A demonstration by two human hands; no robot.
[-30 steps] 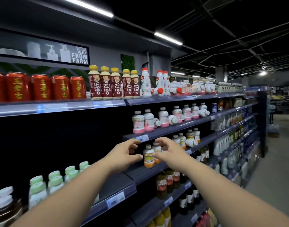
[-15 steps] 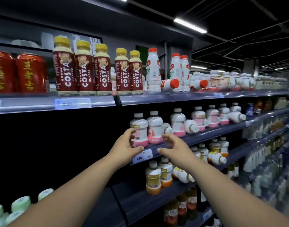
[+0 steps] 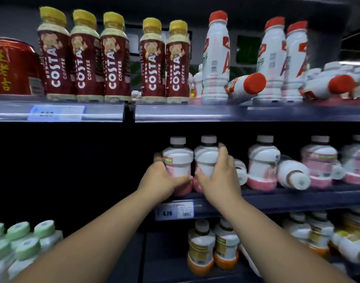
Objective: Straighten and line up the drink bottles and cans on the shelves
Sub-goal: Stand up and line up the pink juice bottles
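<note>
Two upright pink-and-white bottles stand side by side at the left end of the middle shelf (image 3: 297, 198). My left hand (image 3: 157, 179) wraps the lower part of the left bottle (image 3: 177, 160). My right hand (image 3: 217, 176) is closed around the right bottle (image 3: 206, 158), fingers up its right side. Behind my right hand another bottle (image 3: 240, 172) lies on its side, mostly hidden. Farther right, one pink bottle (image 3: 262, 160) stands and a second one (image 3: 293, 174) lies tipped over with its cap toward me.
The top shelf holds a red can (image 3: 13, 68), Costa Coffee bottles (image 3: 113, 58), and tall red-capped white bottles, two of them (image 3: 246, 86) (image 3: 330, 86) lying down. Orange-based bottles (image 3: 201, 248) stand on the shelf below. Green-capped bottles (image 3: 21, 248) sit lower left. A price tag (image 3: 175, 211) hangs under my hands.
The view has moved closer to the shelves. Both hands rose from the shelf edge and closed around the two leftmost pink bottles on the middle shelf.
</note>
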